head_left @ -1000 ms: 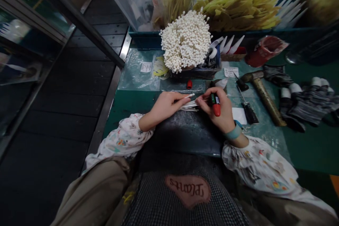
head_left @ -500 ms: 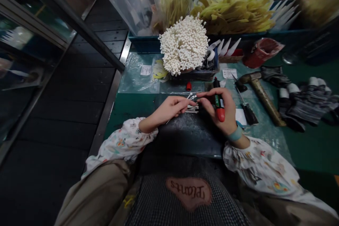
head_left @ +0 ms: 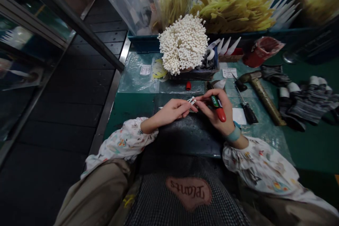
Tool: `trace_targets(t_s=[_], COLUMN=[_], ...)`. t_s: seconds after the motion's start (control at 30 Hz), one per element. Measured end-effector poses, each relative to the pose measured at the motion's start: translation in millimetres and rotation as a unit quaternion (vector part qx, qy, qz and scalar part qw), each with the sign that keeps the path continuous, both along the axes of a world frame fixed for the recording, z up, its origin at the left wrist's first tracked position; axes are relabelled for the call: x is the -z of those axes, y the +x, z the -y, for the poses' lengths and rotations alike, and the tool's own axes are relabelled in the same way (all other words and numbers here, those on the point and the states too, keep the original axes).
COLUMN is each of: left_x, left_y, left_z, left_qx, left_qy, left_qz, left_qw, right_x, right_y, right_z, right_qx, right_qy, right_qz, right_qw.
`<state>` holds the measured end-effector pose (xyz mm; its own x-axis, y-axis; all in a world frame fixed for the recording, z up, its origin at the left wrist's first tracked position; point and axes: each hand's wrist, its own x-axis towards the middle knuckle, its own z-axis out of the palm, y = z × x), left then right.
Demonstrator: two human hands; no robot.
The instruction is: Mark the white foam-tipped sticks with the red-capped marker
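Observation:
My left hand (head_left: 173,111) is closed on a few thin white-tipped stems (head_left: 191,100), pinched between thumb and fingers. Fingertips of my right hand (head_left: 221,114) meet the tips of these stems. The same right hand keeps a marker pen (head_left: 217,107), dark with a green label and a red end, lying between thumb and forefinger. More white stems lie on the dark work surface beneath my fingers, mostly covered. A small red cap (head_left: 188,85) sits just beyond the hands. Behind it stands a thick bundle of white-tipped stems (head_left: 184,44).
To the right lie a screwdriver (head_left: 249,112), a hammer (head_left: 267,100) and grey gloves (head_left: 309,100). A red pouch-like container (head_left: 261,51) stands behind them. Yellow strips (head_left: 238,14) fill a blue tray (head_left: 144,43) at the back. A metal post (head_left: 87,35) rises at left.
Both hands have come closer together, the right shifting slightly left and the left lowering a little. The stems' tips now sit at the right fingertips, and the marker pen has tilted more.

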<state>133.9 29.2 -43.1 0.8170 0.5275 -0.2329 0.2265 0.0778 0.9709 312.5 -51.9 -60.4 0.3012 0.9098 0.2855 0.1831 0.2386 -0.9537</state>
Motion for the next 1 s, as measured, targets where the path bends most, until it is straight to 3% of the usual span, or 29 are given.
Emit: trace_targets(t_s=[0.27, 0.5, 0.77, 1.0], left_x=[-0.7, -5.9, -6.7, 0.2], left_y=[0.4, 1.1, 0.4, 3.1], left_z=[0.8, 0.7, 0.1, 4.6], left_qx=[-0.006, 0.01, 0.022, -0.066], left_qy=[0.069, 0.074, 0.091, 0.163], left_qz=[-0.029, -0.062, -0.07, -0.042], left_qw=[0.997, 0.995, 0.993, 0.984], right_x=[2.5, 5.9, 5.5, 7.9], right_y=[1.9, 1.6, 1.8, 0.3], right_z=[-0.2, -0.9, -0.2, 0.5], right_qx=[-0.014, -0.018, -0.038, -0.001], right_qy=[-0.037, -0.041, -0.032, -0.001], right_qz=[-0.034, -0.059, -0.01, -0.008], right_qw=[0.999, 0.997, 0.999, 1.0])
